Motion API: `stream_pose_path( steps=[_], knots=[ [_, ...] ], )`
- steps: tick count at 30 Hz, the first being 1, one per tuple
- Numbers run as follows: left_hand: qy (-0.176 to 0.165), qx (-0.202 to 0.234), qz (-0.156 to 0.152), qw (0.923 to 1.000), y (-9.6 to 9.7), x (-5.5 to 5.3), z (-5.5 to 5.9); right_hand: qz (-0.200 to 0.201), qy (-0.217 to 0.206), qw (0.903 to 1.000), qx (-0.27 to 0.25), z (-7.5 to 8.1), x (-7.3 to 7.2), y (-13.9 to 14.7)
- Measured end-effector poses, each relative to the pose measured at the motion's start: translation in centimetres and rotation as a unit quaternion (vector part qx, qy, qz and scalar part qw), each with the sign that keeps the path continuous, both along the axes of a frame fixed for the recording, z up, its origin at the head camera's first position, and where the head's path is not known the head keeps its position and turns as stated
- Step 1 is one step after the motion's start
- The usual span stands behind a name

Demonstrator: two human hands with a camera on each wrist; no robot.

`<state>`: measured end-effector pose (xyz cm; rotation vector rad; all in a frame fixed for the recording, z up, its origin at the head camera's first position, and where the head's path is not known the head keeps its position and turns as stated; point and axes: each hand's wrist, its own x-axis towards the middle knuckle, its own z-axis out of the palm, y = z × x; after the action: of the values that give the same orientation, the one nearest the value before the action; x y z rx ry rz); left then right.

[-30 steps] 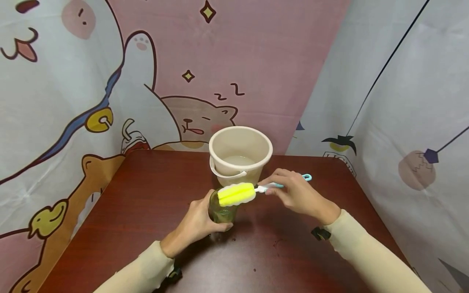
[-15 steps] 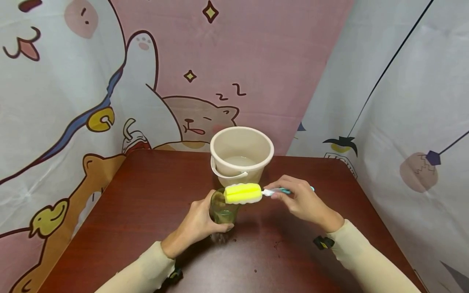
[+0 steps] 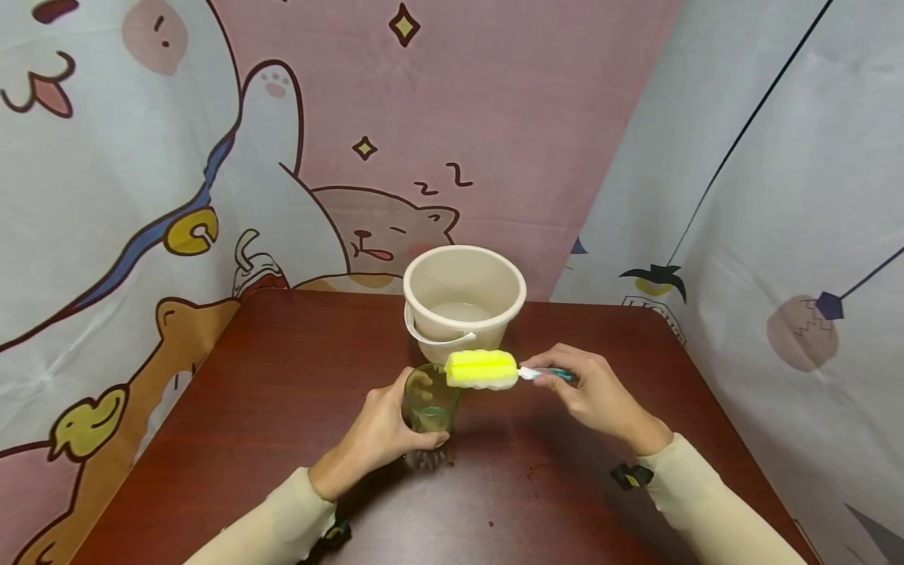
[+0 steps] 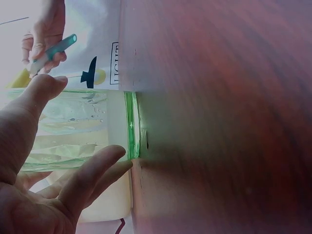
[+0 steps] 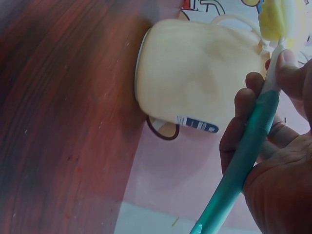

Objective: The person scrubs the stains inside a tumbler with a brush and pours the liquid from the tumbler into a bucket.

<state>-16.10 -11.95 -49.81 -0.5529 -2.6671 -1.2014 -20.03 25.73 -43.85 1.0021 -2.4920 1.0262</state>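
Note:
My left hand [image 3: 384,424] is wrapped round a green-tinted clear glass [image 3: 432,408] that stands on the table; droplets show on its wall in the left wrist view. In my right hand [image 3: 589,388] is a sponge bottle brush, its teal and white handle [image 5: 248,131] pinched between thumb and fingers. The brush's yellow and white sponge head [image 3: 482,369] points left, level with the glass's rim, and overlaps the rim's right edge in the head view. In the left wrist view the right hand [image 4: 46,36] shows behind the glass with the teal handle end sticking out.
A cream bucket [image 3: 464,286] with its handle hanging down in front stands just behind the glass, with some liquid at its bottom. Drops dot the dark red-brown table [image 3: 297,377]. A cartoon-printed cloth [image 3: 537,118] hangs behind and at both sides.
My right hand has moved rightward with the brush, drawing the sponge head from over the glass's mouth to its right rim. The left hand and the glass have stayed in place.

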Motion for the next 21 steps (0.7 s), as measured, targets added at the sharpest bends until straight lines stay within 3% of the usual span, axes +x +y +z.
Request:
stream_pose_path(
  steps=[11, 15, 21],
  knots=[
    [0.005, -0.007, 0.005, 1.0000, -0.1, 0.0, 0.1, -0.066, -0.025, 0.9963, 0.048, -1.5, -0.3, 3.2],
    [0.009, -0.007, 0.004, 0.9999, -0.1, 0.0, 0.1, -0.090, -0.029, 0.9911, 0.094, -2.7, -0.7, 3.9],
    [0.010, -0.008, 0.002, 0.9999, -0.1, 0.0, 0.0, -0.088, -0.055, 0.9824, 0.156, -4.7, -1.2, 4.8]
  ],
)
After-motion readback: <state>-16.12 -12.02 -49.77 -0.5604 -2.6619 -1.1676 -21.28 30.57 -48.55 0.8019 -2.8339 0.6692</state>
